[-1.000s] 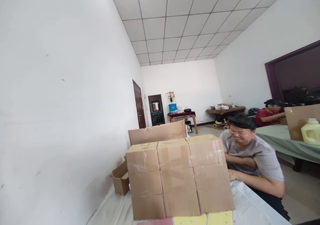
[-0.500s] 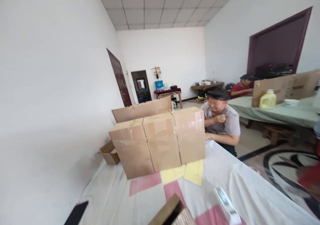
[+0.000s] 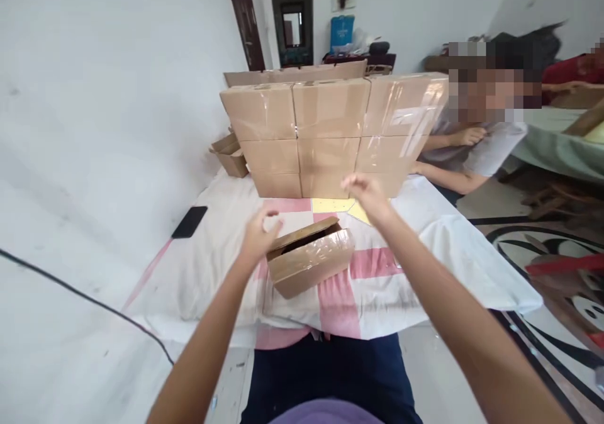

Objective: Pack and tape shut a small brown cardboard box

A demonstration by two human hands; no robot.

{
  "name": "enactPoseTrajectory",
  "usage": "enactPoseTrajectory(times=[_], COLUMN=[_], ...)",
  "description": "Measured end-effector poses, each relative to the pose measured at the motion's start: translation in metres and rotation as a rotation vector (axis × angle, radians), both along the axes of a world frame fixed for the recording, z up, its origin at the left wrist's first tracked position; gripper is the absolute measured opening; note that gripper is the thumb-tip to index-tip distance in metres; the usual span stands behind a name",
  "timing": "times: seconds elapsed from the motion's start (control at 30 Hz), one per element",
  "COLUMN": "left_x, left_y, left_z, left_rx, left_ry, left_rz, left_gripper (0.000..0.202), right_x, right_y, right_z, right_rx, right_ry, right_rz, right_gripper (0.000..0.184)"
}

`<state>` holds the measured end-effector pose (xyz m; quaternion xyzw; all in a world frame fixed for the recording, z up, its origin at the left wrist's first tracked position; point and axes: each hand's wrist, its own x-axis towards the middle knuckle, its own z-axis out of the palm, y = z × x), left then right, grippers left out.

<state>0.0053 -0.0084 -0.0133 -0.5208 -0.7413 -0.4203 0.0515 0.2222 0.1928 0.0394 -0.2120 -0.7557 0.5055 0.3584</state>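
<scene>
A small cardboard box [image 3: 314,263] with shiny tape on its side sits tilted on the cloth in front of me, its top flaps partly raised over a dark gap. My left hand [image 3: 258,234] is at the box's left end, thumb and fingers apart; whether it touches the cardboard I cannot tell. Beyond the box's right end, my right hand [image 3: 369,199] hovers with loosely bent fingers, somewhat blurred, and nothing shows in it. Behind both hands stands a wall of stacked, taped cardboard boxes [image 3: 329,119].
A black phone-like slab [image 3: 189,222] lies at the table's left edge. An open carton [image 3: 231,155] stands by the stack's left side. Yellow sheets [image 3: 330,205] lie at the stack's foot. Another person [image 3: 472,147] leans at the table's right. A black cable [image 3: 89,295] runs at left.
The view has tilted down, bringing both hands and forearms into sight, around the small box. The white device seen on the cloth earlier no longer shows; my right arm covers that area.
</scene>
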Motion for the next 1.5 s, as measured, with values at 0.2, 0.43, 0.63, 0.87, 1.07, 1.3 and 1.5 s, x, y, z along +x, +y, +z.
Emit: enactPoseTrajectory(times=[0.2, 0.43, 0.63, 0.87, 1.07, 1.3, 1.5], left_x=[0.029, 0.043, 0.083, 0.080, 0.083, 0.084, 0.088], left_y=[-0.014, -0.037, -0.026, -0.022, -0.023, -0.027, -0.035], left_z=[-0.014, 0.041, 0.007, -0.010, -0.007, -0.007, -0.012], left_rx=[-0.458, -0.449, -0.569, -0.565, -0.564, -0.418, -0.274], left_ry=[0.054, -0.134, 0.219, 0.214, 0.189, 0.132, 0.256], left_rz=[-0.083, -0.176, -0.136, -0.148, -0.141, -0.105, -0.106], left_gripper=[0.048, 0.062, 0.054, 0.056, 0.058, 0.054, 0.021], right_x=[-0.006, 0.003, 0.006, -0.010, -0.018, -0.021, -0.020], right_y=[-0.042, -0.049, -0.052, -0.051, -0.055, -0.061, -0.068], right_z=[-0.033, -0.006, -0.001, -0.027, -0.050, -0.056, -0.053], right_rx=[-0.054, 0.180, 0.162, 0.098, 0.254, 0.387, 0.396], right_ry=[-0.072, -0.041, -0.212, -0.460, -0.570, -0.597, -0.607], right_rz=[0.055, 0.024, 0.374, 0.426, 0.301, 0.223, 0.172], right_gripper=[0.024, 0.021, 0.030, 0.026, 0.022, 0.018, 0.021])
